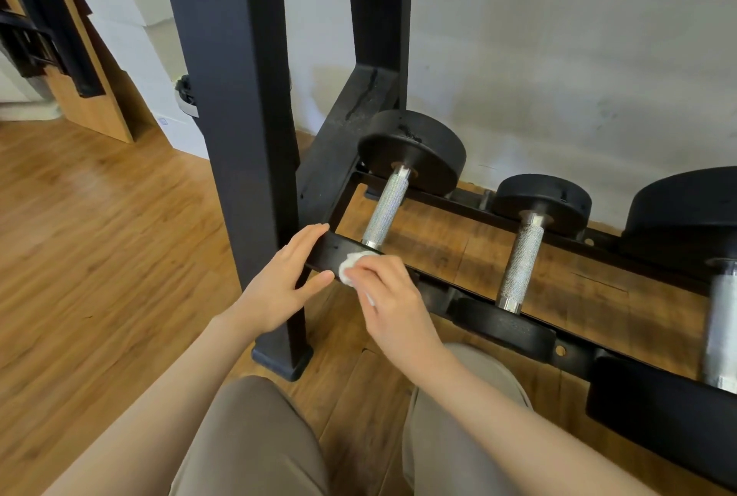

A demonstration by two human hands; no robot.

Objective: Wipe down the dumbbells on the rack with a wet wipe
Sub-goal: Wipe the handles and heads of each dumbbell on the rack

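Observation:
Three black dumbbells with knurled silver handles lie across the low rack: a left one (386,212), a middle one (520,266) and a large right one (724,320). My right hand (393,304) grips a crumpled white wet wipe (351,262) and presses it on the near black head of the left dumbbell, by the front rail (566,352). My left hand (285,282) lies flat with straight fingers against the left edge of that same head, beside the wipe. The near head is mostly hidden under both hands.
A thick black rack post (239,137) stands just left of my hands, its foot on the wooden floor (99,236). A second post and diagonal brace rise behind. A pale wall runs behind the rack. My knees in tan trousers are at the bottom.

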